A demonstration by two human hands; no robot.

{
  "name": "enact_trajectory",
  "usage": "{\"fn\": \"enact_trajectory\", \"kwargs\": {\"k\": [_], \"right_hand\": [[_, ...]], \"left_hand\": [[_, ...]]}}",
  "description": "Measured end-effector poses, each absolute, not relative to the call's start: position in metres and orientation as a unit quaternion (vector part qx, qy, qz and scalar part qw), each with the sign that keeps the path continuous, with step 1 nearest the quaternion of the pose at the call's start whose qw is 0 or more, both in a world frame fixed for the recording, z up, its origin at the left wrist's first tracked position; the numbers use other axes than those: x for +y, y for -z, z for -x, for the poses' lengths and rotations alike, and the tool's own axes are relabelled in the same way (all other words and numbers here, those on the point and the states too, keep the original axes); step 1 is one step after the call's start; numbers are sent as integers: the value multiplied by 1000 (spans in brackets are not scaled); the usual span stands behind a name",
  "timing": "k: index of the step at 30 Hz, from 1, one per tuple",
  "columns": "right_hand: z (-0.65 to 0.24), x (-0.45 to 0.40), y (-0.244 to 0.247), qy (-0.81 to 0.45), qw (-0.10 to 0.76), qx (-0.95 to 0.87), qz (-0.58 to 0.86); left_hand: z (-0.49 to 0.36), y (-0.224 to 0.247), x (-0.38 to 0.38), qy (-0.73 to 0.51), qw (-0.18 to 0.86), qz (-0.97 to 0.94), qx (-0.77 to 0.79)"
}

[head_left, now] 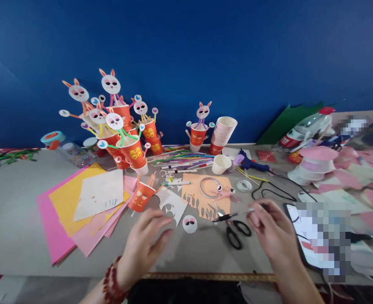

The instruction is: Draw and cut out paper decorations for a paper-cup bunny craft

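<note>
My right hand (267, 226) grips a dark-tipped pen (226, 217) by its rear end, its tip pointing left over the table. Below the pen lie black-handled scissors (235, 234). My left hand (147, 240) hovers with thumb and fingers apart and nothing between them, a red beaded bracelet (112, 280) on the wrist. Between the hands, nearer the left one, a round white paper face (190, 224) with pink and black eyes lies flat. Behind my left hand an orange-red cup (139, 197) leans, with straw-like sticks in it.
Rabbit-faced cups (132, 153) stand back left, another (198, 137) at centre beside stacked cups (223, 134). Coloured paper sheets (58, 223) lie left, orange cut paper (207, 192) in the middle. A blue glue gun (252, 162), a tape roll (244, 185) and a phone (300, 236) are on the right.
</note>
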State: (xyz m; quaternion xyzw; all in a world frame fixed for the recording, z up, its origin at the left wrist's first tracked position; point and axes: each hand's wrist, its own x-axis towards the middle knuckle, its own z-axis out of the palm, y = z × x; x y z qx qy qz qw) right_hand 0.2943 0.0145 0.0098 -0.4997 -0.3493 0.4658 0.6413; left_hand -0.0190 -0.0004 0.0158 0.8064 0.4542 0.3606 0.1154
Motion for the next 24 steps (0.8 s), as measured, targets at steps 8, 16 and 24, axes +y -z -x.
{"fn": "enact_trajectory", "kwargs": {"k": [8, 16, 24], "right_hand": [[-237, 13, 5, -509, 519, -481, 490], [-216, 29, 15, -569, 389, -560, 461], [-234, 39, 44, -571, 361, -562, 476]], "left_hand": [[-24, -1, 17, -295, 148, -828, 454], [-31, 0, 24, -305, 155, -827, 447], [-12, 37, -9, -225, 142, -867, 422]]}}
